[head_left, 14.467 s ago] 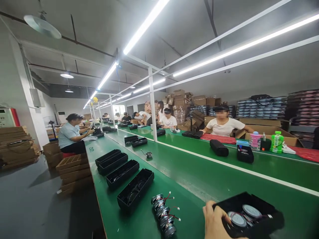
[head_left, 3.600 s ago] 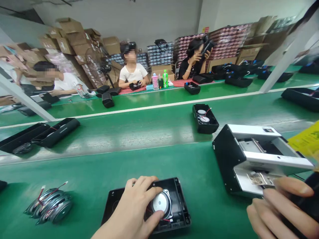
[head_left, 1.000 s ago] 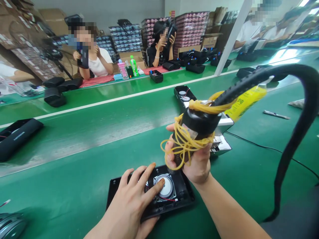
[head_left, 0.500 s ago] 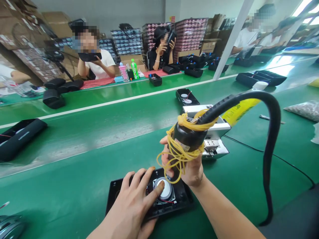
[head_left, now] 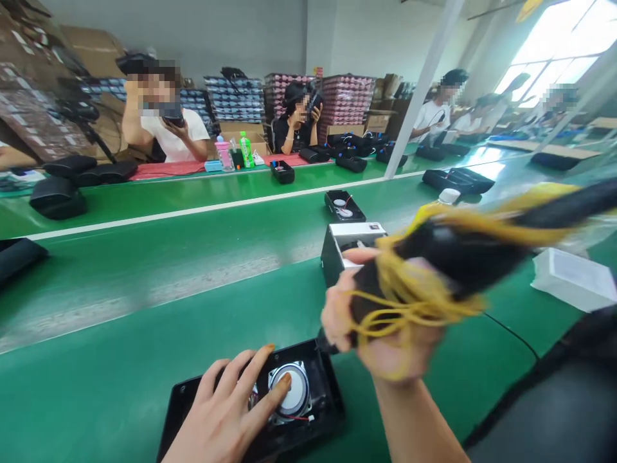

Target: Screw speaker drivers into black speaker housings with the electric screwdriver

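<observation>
A black speaker housing (head_left: 325,386) lies open side up on the green bench. Inside it sits a round speaker driver (head_left: 295,393) with a pale centre and a red lead ending in a white plug. My left hand (head_left: 231,405) grips across the housing, one fingertip on the driver and other fingers at the far rim; its thumb is hidden. An electric screwdriver (head_left: 463,257) with yellow bands wound around it, blurred by motion, is held in my right hand (head_left: 385,334). Its dark nose points down-left near the housing's far right corner.
Beyond my right hand stands a white-and-black box (head_left: 354,229), and a second housing with drivers (head_left: 344,206) lies behind it. A white tray (head_left: 576,276) is at right. Co-workers sit across the bench among black speaker cases (head_left: 351,164), with a sloping post (head_left: 419,96) nearby.
The screwdriver has swung from near upright over the driver to a slant, its rear end toward the right. In the view, housing and left hand sit lower and further left.
</observation>
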`<state>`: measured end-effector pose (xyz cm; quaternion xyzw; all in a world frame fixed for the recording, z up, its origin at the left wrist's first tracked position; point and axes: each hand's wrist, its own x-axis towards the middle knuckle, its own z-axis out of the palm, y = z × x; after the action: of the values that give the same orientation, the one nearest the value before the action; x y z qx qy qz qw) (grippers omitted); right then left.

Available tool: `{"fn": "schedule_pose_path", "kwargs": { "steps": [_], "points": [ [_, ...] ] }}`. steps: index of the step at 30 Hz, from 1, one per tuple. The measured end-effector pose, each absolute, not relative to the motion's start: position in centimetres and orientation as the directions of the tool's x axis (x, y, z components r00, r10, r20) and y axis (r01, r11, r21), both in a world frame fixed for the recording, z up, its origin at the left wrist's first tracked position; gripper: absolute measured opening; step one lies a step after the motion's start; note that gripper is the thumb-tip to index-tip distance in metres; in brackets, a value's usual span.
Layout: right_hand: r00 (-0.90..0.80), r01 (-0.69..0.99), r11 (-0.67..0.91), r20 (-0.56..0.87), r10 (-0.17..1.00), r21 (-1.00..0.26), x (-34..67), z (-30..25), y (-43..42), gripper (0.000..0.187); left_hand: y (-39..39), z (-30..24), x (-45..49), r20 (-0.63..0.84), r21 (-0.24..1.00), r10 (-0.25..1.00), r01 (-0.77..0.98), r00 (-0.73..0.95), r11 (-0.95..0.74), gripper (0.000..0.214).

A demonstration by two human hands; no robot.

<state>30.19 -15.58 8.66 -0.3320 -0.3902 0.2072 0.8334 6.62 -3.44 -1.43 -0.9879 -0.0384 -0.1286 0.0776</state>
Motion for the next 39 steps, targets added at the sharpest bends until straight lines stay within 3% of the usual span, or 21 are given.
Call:
{"fn": "schedule_pose_path", "kwargs": {
  "steps": [3,8,12,18,25,34,39],
  "points": [
    [0.709,0.140,0.733,0.584,0.395,-0.665,33.3,11.1,-18.2,0.056,-3.6,-1.5,6.7,0.276,-0.153,0.038,0.083,0.961,-0.985,0.063],
    [0.753,0.339,0.636,0.605,0.259,-0.693,37.3,11.9,-19.8,0.073,-3.8,-1.7,8.1,0.341,-0.118,0.003,0.046,0.940,-0.992,0.040],
    [0.779,0.360,0.587,0.580,0.240,-0.726,37.9,10.2,-19.4,0.077,-3.2,-2.2,9.0,0.449,-0.205,-0.132,-0.042,0.884,-0.978,0.059],
    [0.760,0.306,0.583,0.562,0.327,-0.752,38.2,9.0,-19.9,0.073,-2.4,-2.2,8.3,0.476,-0.318,-0.163,-0.004,0.864,-0.948,0.043],
    [0.761,0.323,0.637,0.592,0.265,-0.700,38.4,10.8,-19.4,0.075,-2.6,-2.2,8.4,0.561,-0.265,-0.136,0.021,0.816,-0.964,0.038],
    [0.759,0.257,0.622,0.553,0.343,-0.739,38.6,9.9,-18.6,0.077,-2.7,-0.6,8.7,0.559,-0.353,-0.218,-0.008,0.800,-0.935,0.039],
    [0.757,0.249,0.614,0.546,0.359,-0.749,38.7,9.7,-18.7,0.077,-2.2,-3.1,7.8,0.558,-0.264,-0.144,0.010,0.817,-0.965,0.045]
  ]
}}
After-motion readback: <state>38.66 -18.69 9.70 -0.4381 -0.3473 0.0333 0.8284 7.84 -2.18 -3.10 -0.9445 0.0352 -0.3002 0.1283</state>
